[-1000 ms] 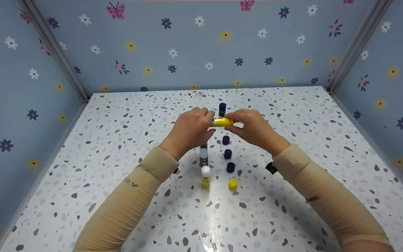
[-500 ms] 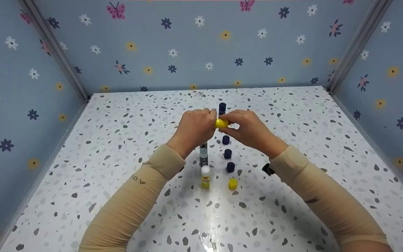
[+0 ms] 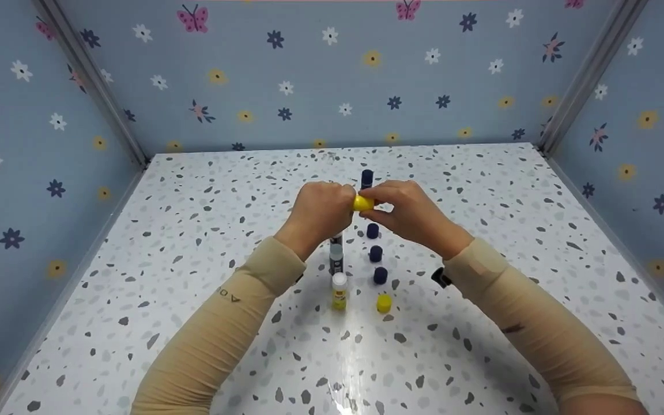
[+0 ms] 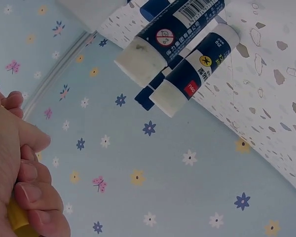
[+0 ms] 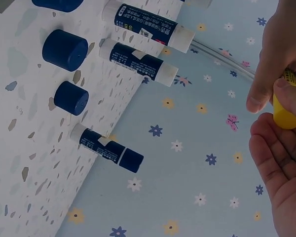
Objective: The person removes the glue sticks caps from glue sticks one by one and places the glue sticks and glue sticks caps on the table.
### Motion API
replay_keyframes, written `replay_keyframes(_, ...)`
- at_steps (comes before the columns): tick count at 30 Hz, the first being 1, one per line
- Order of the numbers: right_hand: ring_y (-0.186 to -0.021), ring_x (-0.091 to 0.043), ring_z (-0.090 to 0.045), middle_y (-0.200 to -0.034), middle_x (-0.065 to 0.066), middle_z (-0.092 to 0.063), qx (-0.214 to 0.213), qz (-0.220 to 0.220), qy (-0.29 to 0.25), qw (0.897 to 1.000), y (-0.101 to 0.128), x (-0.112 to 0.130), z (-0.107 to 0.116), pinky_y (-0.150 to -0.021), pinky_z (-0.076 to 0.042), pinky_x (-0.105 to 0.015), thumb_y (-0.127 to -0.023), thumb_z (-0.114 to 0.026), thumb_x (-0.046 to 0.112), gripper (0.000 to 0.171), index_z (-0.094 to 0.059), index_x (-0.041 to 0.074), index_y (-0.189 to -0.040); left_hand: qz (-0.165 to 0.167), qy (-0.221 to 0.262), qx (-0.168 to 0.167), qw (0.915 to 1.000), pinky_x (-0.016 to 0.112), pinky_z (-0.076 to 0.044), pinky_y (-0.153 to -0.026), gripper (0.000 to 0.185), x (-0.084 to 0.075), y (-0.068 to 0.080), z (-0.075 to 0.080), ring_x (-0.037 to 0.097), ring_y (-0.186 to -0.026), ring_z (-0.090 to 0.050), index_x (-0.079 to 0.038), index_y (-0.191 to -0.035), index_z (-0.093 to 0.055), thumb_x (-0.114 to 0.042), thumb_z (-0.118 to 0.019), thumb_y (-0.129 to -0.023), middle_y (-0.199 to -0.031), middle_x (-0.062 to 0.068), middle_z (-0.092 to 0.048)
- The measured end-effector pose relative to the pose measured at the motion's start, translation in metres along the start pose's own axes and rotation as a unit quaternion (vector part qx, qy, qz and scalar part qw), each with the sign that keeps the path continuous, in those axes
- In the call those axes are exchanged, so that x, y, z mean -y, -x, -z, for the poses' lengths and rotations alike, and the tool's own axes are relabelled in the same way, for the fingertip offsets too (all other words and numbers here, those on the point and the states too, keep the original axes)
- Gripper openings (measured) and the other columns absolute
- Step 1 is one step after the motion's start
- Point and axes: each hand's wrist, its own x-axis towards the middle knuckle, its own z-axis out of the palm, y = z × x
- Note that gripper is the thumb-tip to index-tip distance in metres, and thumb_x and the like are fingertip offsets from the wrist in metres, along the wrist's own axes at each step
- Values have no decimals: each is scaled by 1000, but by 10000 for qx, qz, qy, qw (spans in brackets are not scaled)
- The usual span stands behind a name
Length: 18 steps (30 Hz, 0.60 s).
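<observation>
Centrally, above the counter (image 3: 482, 190), both hands meet on a yellow glue stick (image 3: 363, 203): the left hand (image 3: 320, 210) curls round its body, the right hand (image 3: 410, 213) pinches what seems to be its cap end (mostly hidden by fingers). Below stand glue sticks (image 3: 338, 271) and loose caps (image 3: 377, 253) in two rows; wide bare counter lies either side, toward the walls.

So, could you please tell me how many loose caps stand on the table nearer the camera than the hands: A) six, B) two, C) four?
C: three dark blue caps and one yellow cap stand in a line on the table.
</observation>
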Motion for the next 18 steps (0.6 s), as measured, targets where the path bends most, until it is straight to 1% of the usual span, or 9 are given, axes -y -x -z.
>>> replay_keyframes(6,-101,-30,-80,-116,-18,-81,46,-1,-26,10000,0,1,0,-89,-66,-39,-95,-83,3,31,-79,0,-126,67,133,242,9996,38,-65,-64,16,0,2,4,27,-64,-72,-4,-98,-78,-18,-74,-102,-80,11,-77)
replay_keyframes(10,-100,-31,-80,-115,-19,-81,64,169,12,9998,0,1,1,-88,-67,-38,-94,-84,3,31,-79,-1,-125,91,235,393,9989,38,-66,-66,16,1,2,5,27,-67,-73,-4,-102,-79,-19,-74,-102,-83,11,-78)
replay_keyframes(13,-99,-32,-80,-114,-19,-81,45,256,86,9996,0,2,2,-87,-67,-38,-94,-84,3,31,-79,-1,-125,81,277,474,9985,38,-66,-68,16,2,1,6,27,-68,-73,-4,-103,-79,-19,-74,-102,-84,11,-78)
replay_keyframes(18,-98,-31,-80,-114,-18,-81,40,251,221,9994,0,2,3,-86,-67,-38,-95,-84,5,31,-79,1,-125,79,412,571,9975,41,-66,-69,15,3,-1,8,28,-70,-73,-5,-104,-79,-18,-74,-101,-84,11,-78)
